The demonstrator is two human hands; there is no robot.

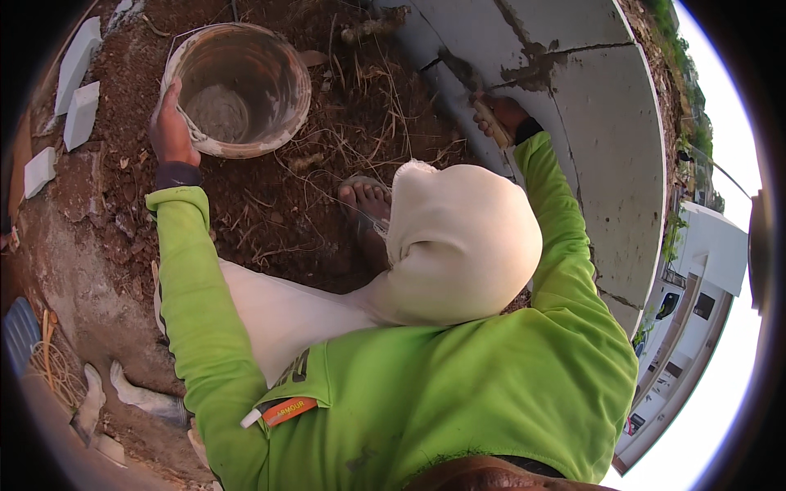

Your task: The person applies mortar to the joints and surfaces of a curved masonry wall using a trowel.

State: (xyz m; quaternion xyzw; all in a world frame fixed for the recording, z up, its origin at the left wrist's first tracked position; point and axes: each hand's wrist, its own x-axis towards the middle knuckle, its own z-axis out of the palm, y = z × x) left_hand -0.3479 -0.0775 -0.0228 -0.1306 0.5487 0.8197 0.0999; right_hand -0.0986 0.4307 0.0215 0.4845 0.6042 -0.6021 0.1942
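Observation:
My left hand [173, 132] grips the rim of a mortar-smeared bucket [296, 114] at the upper left. The bucket is tilted so that its inside shows, with a little grey mortar [216, 113] at the bottom. At the upper right, my right hand [506, 116] is closed round the pale handle of a trowel [494, 124], close against a wall of large grey blocks [610, 106]. The trowel's blade is hard to tell from the dark wet mortar [524, 75] smeared along the block joints.
Several white block pieces [80, 114] lie on the soil at the far left. Dry roots and twigs [368, 123] cover the earth between bucket and wall. My bare foot [364, 200] stands there below my bent knee. A coil of cord [56, 368] lies at the lower left.

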